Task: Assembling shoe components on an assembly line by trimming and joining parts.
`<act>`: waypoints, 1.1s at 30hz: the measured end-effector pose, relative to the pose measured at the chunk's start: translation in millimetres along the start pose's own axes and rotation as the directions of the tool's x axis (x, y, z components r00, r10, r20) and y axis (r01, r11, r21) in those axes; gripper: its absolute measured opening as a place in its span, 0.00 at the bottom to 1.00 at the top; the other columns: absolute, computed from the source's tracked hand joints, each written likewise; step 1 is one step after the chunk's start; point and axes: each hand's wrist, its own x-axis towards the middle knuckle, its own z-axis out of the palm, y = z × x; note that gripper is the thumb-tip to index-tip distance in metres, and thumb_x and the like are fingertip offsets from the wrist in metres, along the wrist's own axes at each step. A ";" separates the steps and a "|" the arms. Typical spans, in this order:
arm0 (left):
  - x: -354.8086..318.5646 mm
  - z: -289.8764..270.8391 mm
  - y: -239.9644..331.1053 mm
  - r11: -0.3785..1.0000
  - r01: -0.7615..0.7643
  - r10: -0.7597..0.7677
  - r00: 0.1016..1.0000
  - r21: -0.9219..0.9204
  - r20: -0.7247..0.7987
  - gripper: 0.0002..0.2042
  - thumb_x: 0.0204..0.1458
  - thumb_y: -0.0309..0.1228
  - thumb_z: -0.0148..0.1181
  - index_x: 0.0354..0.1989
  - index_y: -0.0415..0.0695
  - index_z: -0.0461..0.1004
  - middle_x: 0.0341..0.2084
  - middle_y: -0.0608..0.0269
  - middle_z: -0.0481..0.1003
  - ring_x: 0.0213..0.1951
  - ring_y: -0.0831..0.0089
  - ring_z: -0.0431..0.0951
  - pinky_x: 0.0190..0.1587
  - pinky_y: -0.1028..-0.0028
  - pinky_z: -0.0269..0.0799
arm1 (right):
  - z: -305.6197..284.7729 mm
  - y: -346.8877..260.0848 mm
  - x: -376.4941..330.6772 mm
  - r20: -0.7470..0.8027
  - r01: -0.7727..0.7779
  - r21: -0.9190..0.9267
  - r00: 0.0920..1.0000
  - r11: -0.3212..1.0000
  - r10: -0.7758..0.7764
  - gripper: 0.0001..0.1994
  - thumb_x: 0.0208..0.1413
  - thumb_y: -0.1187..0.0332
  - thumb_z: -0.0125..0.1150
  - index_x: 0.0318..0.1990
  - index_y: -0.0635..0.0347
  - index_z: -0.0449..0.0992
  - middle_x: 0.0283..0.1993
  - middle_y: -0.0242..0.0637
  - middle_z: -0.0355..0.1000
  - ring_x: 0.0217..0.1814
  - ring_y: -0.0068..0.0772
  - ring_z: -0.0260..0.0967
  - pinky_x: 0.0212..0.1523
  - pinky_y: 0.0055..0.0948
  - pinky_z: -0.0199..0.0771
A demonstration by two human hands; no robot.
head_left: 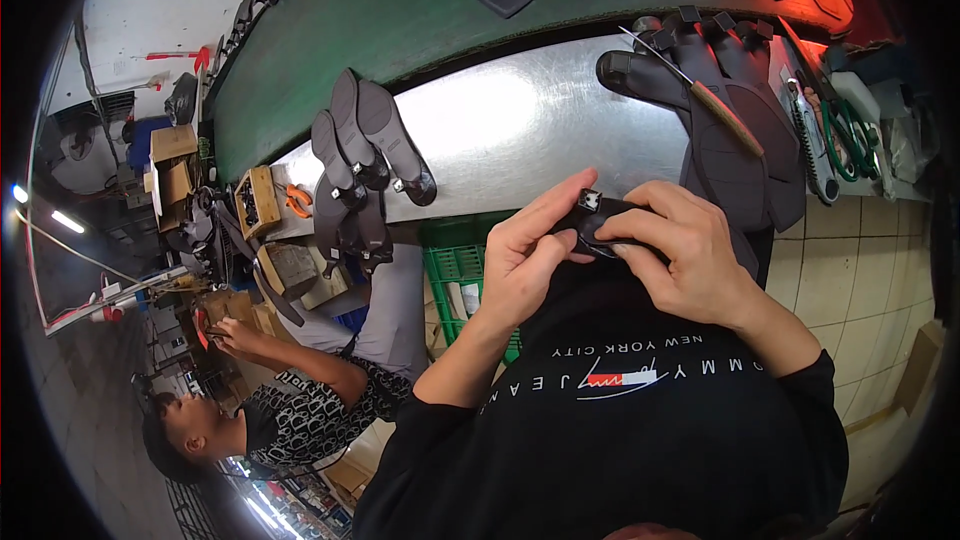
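Close in front of my chest, both hands hold a small black shoe sole (602,225); a square heel tip with a pale top stands up from it. My left hand (535,252) is closed around its left side, thumb pressed on the piece. My right hand (682,252) pinches the right side between thumb and fingers. Much of the sole is hidden behind my fingers. To the right, several dark soles (745,180) lie stacked at the metal bench's edge, with a wooden-handled awl (725,118) across them.
More heeled soles (395,135) lie on the metal bench (480,120) at left, near orange-handled pliers (298,200) and a wooden box (258,200). Green-handled scissors (845,130) and a utility knife (818,165) lie right. Behind runs a green conveyor belt (400,10). A co-worker (320,405) sits left.
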 end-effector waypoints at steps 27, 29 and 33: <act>15.5 -2.5 5.9 0.981 0.142 -0.160 0.978 -0.135 -0.134 0.21 0.44 0.12 0.52 0.50 0.35 0.73 0.50 0.53 0.73 0.38 0.77 0.77 0.31 0.82 0.78 | 11.3 11.7 -6.8 -0.089 0.105 -0.055 0.990 0.993 -0.109 0.10 0.37 0.69 0.69 0.30 0.52 0.75 0.33 0.37 0.65 0.32 0.39 0.68 0.30 0.34 0.67; 17.3 -6.5 7.8 0.897 0.303 -0.337 0.940 -0.321 -0.055 0.20 0.45 0.13 0.52 0.50 0.36 0.73 0.50 0.55 0.72 0.35 0.78 0.78 0.28 0.82 0.79 | 12.0 12.7 -7.1 -0.120 0.162 -0.096 0.978 0.982 -0.173 0.10 0.37 0.68 0.69 0.30 0.52 0.75 0.33 0.38 0.66 0.32 0.39 0.68 0.29 0.34 0.67; 13.6 -1.3 7.8 0.868 0.317 -0.360 0.932 -0.383 -0.046 0.20 0.46 0.15 0.51 0.51 0.37 0.72 0.51 0.55 0.71 0.34 0.79 0.78 0.29 0.81 0.80 | 13.6 13.5 -9.9 -0.175 0.241 -0.136 0.949 0.961 -0.263 0.10 0.37 0.67 0.69 0.30 0.51 0.76 0.34 0.39 0.67 0.31 0.40 0.68 0.29 0.33 0.67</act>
